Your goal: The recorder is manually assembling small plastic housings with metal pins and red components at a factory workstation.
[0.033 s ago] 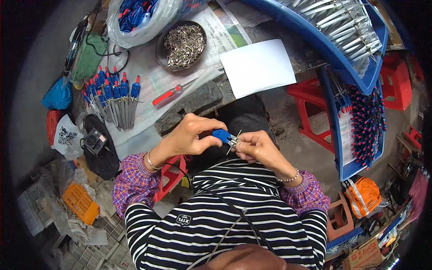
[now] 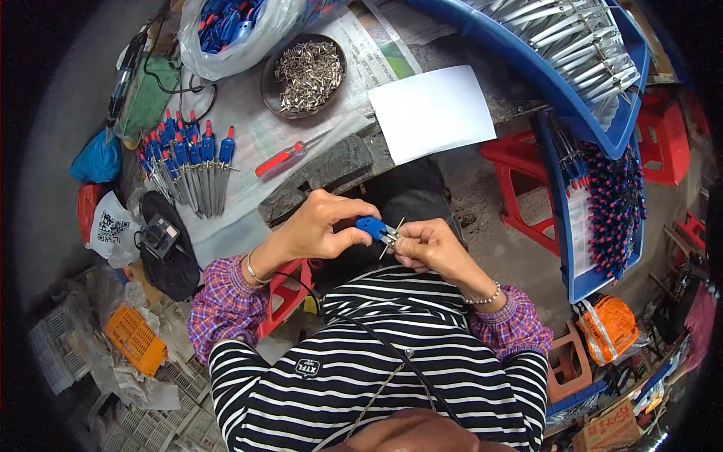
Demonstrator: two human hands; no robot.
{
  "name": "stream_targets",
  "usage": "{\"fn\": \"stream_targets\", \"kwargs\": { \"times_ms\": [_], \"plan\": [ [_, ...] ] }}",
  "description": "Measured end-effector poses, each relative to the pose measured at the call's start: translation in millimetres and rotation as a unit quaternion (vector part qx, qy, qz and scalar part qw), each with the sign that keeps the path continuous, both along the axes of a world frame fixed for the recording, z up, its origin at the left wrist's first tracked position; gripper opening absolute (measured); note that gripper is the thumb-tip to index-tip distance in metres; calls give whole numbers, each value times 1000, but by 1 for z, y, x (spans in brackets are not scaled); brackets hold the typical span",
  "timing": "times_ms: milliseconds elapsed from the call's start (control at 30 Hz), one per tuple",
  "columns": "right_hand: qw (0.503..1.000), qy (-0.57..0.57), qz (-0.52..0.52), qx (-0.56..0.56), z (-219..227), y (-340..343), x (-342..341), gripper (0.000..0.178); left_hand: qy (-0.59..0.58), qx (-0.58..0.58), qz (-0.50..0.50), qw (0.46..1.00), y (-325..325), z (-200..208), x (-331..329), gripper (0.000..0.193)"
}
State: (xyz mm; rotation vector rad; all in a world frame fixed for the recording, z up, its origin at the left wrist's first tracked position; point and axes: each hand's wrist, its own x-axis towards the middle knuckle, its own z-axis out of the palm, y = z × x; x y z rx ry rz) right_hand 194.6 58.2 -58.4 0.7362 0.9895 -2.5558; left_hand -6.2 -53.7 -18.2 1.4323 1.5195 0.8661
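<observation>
Over my lap, my left hand (image 2: 331, 226) pinches the blue plastic head of a drawing compass (image 2: 370, 227) between thumb and forefinger. My right hand (image 2: 431, 247) is closed on its metal legs, fingertips just below the blue part. A thin brass-coloured rod (image 2: 399, 224) sticks out crosswise beside my right fingertips. My right fingers hide the lower end of the legs. On the table to the left lies a pile of similar compasses (image 2: 197, 154) with blue heads, red tips and metal legs.
A dark bowl (image 2: 265, 83) of small metal pins, a red screwdriver (image 2: 282, 160) and a white sheet (image 2: 433, 113) lie on the table. A clear bag (image 2: 218, 69) holds blue parts. Blue trays (image 2: 553, 203) with compasses and metal legs stand right, near red stools (image 2: 520, 188).
</observation>
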Motion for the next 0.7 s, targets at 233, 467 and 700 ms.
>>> {"fn": "stream_targets", "kwargs": {
  "times_ms": [233, 467, 700],
  "plan": [
    [1000, -2, 3, 21, -1, -2, 1, 15, -3, 16, -4, 1000, -1, -3, 3, 27],
    [1000, -5, 8, 17, 2, -5, -3, 17, 8, -45, -4, 999, -3, -3, 6, 27],
    [998, 13, 47, 34, -2, 0, -1, 18, -15, -48, -49, 998, 0, -6, -2, 25]
  ]
}}
